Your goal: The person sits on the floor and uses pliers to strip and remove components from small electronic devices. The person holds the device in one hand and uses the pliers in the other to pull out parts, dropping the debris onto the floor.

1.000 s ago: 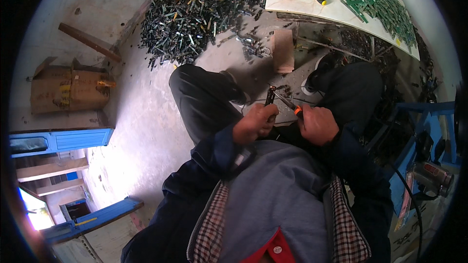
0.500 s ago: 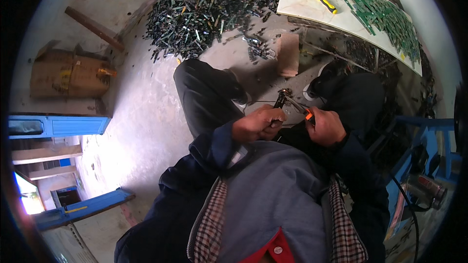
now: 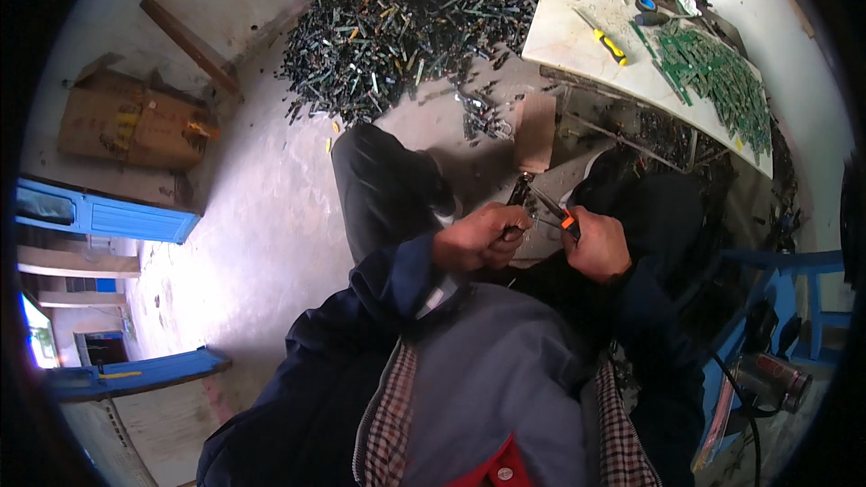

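My left hand (image 3: 485, 236) is closed around a dark narrow strip (image 3: 519, 190) that juts forward from the fingers. In my right hand (image 3: 597, 243) is a screwdriver (image 3: 567, 222) with an orange and black handle. Its metal shaft points forward and left, and the tip is at or very close to the strip's far end; whether they touch I cannot tell. Both hands are held close together above my lap, between my knees. Fingers hide the near part of the strip.
A large heap of dark strips (image 3: 388, 32) lies on the floor ahead. A brown block (image 3: 535, 133) stands just beyond my hands. On the pale board (image 3: 564, 22) at front right are a yellow-handled screwdriver (image 3: 610, 47) and green strips (image 3: 713, 72). A cardboard box (image 3: 135, 124) is at left.
The whole view has shifted slightly, with the heap and board lower in the picture. My right hand has tilted the screwdriver a little; both hands keep their grip.
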Demonstrator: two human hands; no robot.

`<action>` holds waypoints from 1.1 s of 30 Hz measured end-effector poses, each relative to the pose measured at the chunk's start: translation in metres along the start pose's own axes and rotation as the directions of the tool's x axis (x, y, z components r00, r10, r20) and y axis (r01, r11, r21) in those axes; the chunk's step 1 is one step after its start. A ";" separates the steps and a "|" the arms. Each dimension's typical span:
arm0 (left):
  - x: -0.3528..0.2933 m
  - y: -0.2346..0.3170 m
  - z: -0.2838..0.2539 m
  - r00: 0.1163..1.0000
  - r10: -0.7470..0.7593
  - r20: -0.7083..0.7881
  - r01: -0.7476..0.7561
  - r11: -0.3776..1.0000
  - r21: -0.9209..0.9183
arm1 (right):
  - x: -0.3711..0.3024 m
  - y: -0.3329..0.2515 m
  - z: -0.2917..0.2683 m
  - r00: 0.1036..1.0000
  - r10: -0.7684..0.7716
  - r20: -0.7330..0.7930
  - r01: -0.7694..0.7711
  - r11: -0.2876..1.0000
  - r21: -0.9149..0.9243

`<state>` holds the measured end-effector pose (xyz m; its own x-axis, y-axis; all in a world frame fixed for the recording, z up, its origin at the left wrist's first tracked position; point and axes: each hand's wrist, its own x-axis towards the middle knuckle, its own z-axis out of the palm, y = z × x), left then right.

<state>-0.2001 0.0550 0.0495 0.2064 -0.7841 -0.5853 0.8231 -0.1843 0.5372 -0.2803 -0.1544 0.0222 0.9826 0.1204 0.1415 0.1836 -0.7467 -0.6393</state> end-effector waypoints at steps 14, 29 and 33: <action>0.055 0.120 -0.016 0.997 0.071 -0.015 -0.071 0.998 0.002 | 0.096 0.028 -0.032 0.970 0.182 -0.158 -0.223 0.928 -0.297; 0.146 0.219 -0.069 0.979 0.063 0.193 -0.037 0.991 -0.131 | 0.241 0.070 -0.062 0.906 0.263 -0.331 -0.264 0.964 0.041; 0.146 0.218 -0.095 0.981 0.101 0.168 -0.058 0.968 -0.244 | 0.241 0.067 -0.075 0.887 0.441 0.135 -0.427 0.674 0.603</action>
<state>0.0600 -0.0434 0.0230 0.1969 -0.8871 -0.4175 0.9138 0.0117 0.4061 -0.0331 -0.2237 0.0702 0.9568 -0.1343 -0.2580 -0.2780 -0.1608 -0.9470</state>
